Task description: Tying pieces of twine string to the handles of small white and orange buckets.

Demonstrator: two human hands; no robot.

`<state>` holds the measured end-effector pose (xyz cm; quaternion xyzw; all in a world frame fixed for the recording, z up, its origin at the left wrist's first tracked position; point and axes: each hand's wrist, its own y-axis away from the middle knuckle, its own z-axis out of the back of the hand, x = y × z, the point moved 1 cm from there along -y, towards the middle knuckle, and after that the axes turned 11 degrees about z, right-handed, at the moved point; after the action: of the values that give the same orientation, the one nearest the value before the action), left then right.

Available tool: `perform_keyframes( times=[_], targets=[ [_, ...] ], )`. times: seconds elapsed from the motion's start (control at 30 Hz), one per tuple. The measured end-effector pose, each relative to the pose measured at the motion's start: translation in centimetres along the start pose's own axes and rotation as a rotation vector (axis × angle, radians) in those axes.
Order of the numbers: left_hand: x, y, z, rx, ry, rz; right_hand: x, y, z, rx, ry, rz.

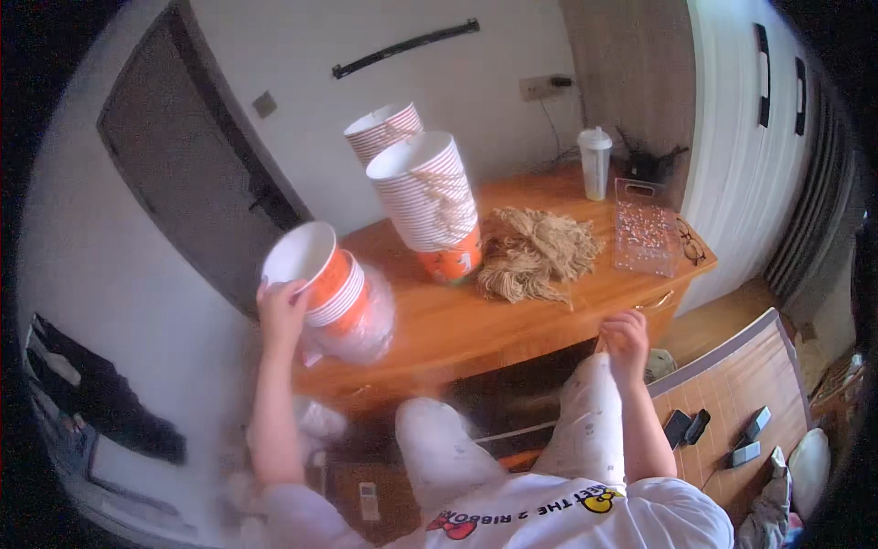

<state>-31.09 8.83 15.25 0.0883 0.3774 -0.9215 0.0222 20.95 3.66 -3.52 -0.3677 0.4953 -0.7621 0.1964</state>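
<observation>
My left hand [283, 309] pinches the rim of an orange paper bucket [322, 274] with a white inside. The bucket is tilted and sits at the top of a short stack of like buckets [346, 297], partly wrapped in clear plastic [370, 334], at the table's left end. Over the front edge of the table, my right hand [626, 343] is raised with its fingers curled together; what they hold, if anything, cannot be made out. A tall stack of nested paper buckets [425, 197] stands mid-table, with strands of twine [448, 197] hanging down its side.
Behind it rises another bucket stack [380, 133]. A heap of tan twine [540, 252] lies to the right on the wooden table [421, 329]. Farther right are a lidded plastic cup [594, 165], a clear patterned bag [643, 233] and eyeglasses [692, 242]. A mat [732, 393] spreads at lower right.
</observation>
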Motion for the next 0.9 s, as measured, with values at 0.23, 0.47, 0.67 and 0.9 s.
perform_keyframes(
  times=[0.23, 0.47, 0.67, 0.9],
  targets=[
    [-9.1, 5.7, 4.9, -0.184, -0.033, -0.39, 0.8, 1.1, 9.7, -0.471, -0.28, -0.003],
    [-15.7, 10.0, 1.0, 0.058, 0.292, -0.318, 5.5, 0.9, 18.2, -0.656, -0.692, 0.153],
    [-18.1, 11.9, -4.2, 0.065, 0.296, -0.193, 8.8, 1.1, 20.3, -0.563, -0.325, 0.14],
    [-20.6, 12.8, -6.8, 0.125, 0.323, -0.129, 11.3, 2.6, 19.8, -0.304, -0.356, -0.093]
  ],
)
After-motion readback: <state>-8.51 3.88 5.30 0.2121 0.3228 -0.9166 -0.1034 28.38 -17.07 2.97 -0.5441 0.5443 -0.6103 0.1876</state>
